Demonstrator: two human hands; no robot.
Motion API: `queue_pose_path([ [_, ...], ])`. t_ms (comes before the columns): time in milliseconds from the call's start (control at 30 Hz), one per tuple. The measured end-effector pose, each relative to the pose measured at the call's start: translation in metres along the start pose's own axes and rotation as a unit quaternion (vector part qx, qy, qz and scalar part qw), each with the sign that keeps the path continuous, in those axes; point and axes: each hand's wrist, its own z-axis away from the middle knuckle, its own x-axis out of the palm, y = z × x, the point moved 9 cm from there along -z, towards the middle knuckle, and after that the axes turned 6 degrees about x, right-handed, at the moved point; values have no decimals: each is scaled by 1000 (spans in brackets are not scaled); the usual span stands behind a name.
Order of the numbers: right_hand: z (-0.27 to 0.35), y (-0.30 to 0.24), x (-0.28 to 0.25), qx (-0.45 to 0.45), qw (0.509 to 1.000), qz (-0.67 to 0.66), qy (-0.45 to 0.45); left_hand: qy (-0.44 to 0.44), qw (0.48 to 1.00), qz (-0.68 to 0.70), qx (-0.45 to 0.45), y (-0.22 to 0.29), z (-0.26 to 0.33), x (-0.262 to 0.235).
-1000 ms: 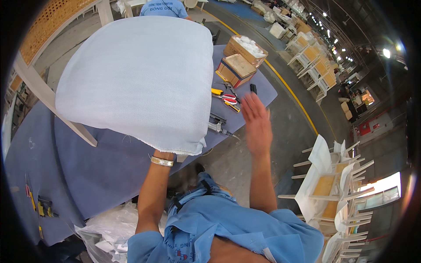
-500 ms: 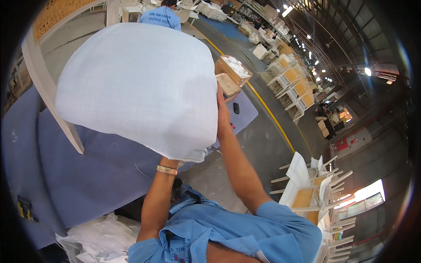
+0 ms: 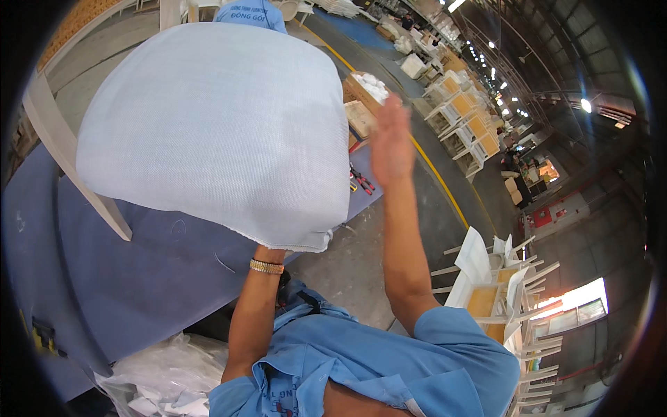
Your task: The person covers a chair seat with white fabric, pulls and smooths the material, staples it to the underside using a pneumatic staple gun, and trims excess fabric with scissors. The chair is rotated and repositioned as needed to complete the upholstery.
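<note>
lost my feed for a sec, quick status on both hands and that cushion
Left hand under the white cushion, holding it up, grip hidden. Right hand open, raised beside the cushion, not touching. Cushion above the blue table; pliers at the table's edge.

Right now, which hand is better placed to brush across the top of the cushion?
Probably the right hand: it is raised, open and empty beside the white cushion. The left hand is hidden beneath the cushion, apparently holding it up above the blue table.

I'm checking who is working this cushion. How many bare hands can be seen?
1: the right hand is raised open beside the white cushion. The left hand is hidden under the cushion; only its forearm and gold bracelet show.
</note>
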Motion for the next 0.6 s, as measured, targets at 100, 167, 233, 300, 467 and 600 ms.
queue_pose_path([
  [100,20,-6,7,129,933,-336,-3,8,1000,-7,0,-2,5,-4],
  [167,35,9,41,130,925,-353,-48,10,1000,-12,-3,-3,8,-6],
  [233,51,25,70,136,915,-371,-82,16,1000,-15,-6,-4,10,-9],
  [300,56,41,77,111,896,-426,-55,26,999,-29,-6,-4,12,-14],
  [467,79,113,96,132,946,-248,-163,57,995,-75,15,7,25,-35],
  [600,195,296,142,492,758,-371,-213,86,990,-105,31,15,39,-40],
])
